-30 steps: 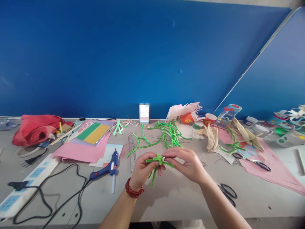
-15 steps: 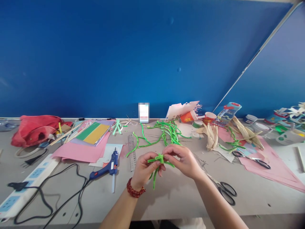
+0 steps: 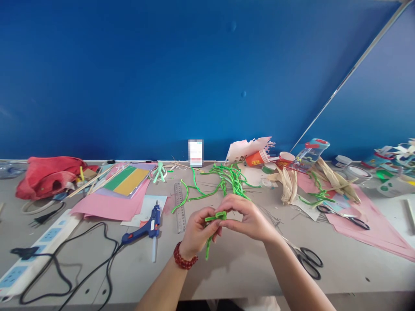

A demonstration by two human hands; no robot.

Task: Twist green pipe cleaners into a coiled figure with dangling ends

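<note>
Between my two hands is a bundle of bent green pipe cleaners (image 3: 221,214), held above the table near its front. My left hand (image 3: 198,227) pinches it from the left, thumb on top. From the right, my right hand (image 3: 244,217) closes thumb and fingers on the same bundle. One green end hangs down below my left hand; part of the bundle is hidden by the fingers. Just beyond my hands lies a loose heap of green pipe cleaners (image 3: 231,178), with a few single ones stretching to the left beside a clear ruler (image 3: 180,207).
A blue glue gun (image 3: 145,229) and a white power strip (image 3: 35,250) with black cables lie to the left. Black-handled scissors (image 3: 309,261) are by my right forearm. Pink paper (image 3: 110,203), a red cloth (image 3: 48,177), paper cups (image 3: 285,159) and dried husks (image 3: 288,185) line the back.
My right hand has shifted slightly left and wraps further over the bundle. The green end that stuck out to the right is now covered. The hanging end has tilted a little left.
</note>
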